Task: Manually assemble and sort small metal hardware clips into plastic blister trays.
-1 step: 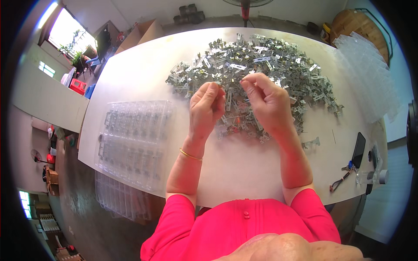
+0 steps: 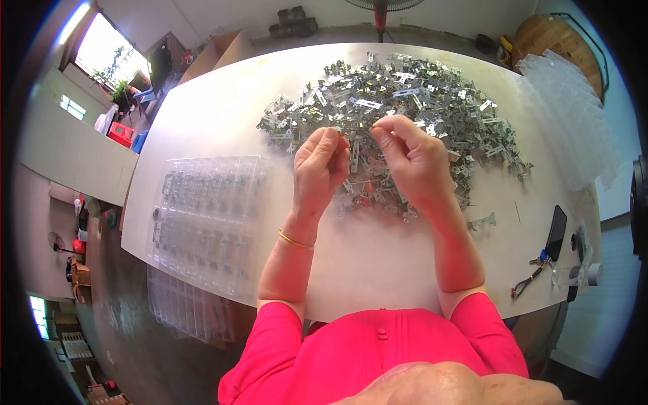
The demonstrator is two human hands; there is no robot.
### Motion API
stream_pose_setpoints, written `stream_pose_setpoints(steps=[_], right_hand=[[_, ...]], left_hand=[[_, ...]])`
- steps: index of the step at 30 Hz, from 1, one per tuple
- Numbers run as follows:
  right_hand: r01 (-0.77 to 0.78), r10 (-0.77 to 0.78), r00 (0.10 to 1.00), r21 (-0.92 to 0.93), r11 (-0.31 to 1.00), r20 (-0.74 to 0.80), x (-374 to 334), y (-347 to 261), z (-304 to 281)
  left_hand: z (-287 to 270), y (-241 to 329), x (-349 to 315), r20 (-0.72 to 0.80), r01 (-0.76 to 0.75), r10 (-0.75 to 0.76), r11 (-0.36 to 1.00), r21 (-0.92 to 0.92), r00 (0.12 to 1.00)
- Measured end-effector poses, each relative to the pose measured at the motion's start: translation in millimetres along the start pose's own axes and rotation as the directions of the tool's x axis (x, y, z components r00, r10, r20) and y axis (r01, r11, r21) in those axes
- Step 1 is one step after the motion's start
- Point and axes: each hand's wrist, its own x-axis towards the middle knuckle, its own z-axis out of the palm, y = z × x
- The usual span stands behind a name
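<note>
A white table (image 2: 378,270) fills the view in a workshop room with a bright window at 10 o'clock and a fan base at 12 o'clock.

Centre: my left hand (image 2: 320,169) and my right hand (image 2: 412,158) are raised together just above the table. Both are curled, thumb and forefinger tips pinched. A small metal part (image 2: 358,127) seems to bridge the two pinches, though it is too small to tell whether both hands grip it or only one. Held between fingertips like this, I judge it is up where I can look it over and turn it.

Behind and beneath the hands, from 11 to 2 o'clock, lies the heap of stamped metal brackets (image 2: 405,94), loose and tangled. It sits within reach, so one piece can be drawn off at a time. A stray bracket (image 2: 482,221) lies apart at 4 o'clock.

At 9 o'clock, near my left forearm, a clear compartment tray (image 2: 206,223) overhangs the table edge, with a few brackets seated in its left-hand cells; more trays (image 2: 189,314) are stacked lower, off the table. Empty clear trays (image 2: 570,115) are piled at 2 o'clock.

At 4 o'clock, well apart from the work: a dark phone (image 2: 556,233) and a bunch of keys (image 2: 530,273).
</note>
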Motion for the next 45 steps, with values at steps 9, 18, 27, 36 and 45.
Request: stream_pose_setpoints(steps=[9, 18, 27, 36, 45], right_hand=[[-0.007, 0.005, 0.999, 0.031, 0.999, 0.051, -1, 3, 3], [0.132, -0.133, 0.991, 0.095, 0.987, 0.013, -1, 11, 8], [0.077, -0.078, 0.996, 0.033, 0.996, 0.041, -1, 4, 4], [0.013, -0.018, 0.997, 0.078, 0.997, 0.071, -1, 7, -1], [-0.253, 0.133, 0.934, 0.351, 0.901, 0.332, 6, 10, -11]], left_hand=[[2, 1, -5, 0.042, -0.031, 0.031, 1.0, 0.004, 0.999], [6, -3, -6, 0.065, -0.093, 0.086, 0.989, 0.112, 0.994], [1, -3, -2, 0.025, -0.062, 0.061, 0.998, 0.009, 0.998], [9, -4, -9, 0.136, -0.237, 0.2, 0.902, 0.362, 0.97], [8, -3, -9, 0.282, -0.475, 0.388, 0.621, 0.623, 0.877]])
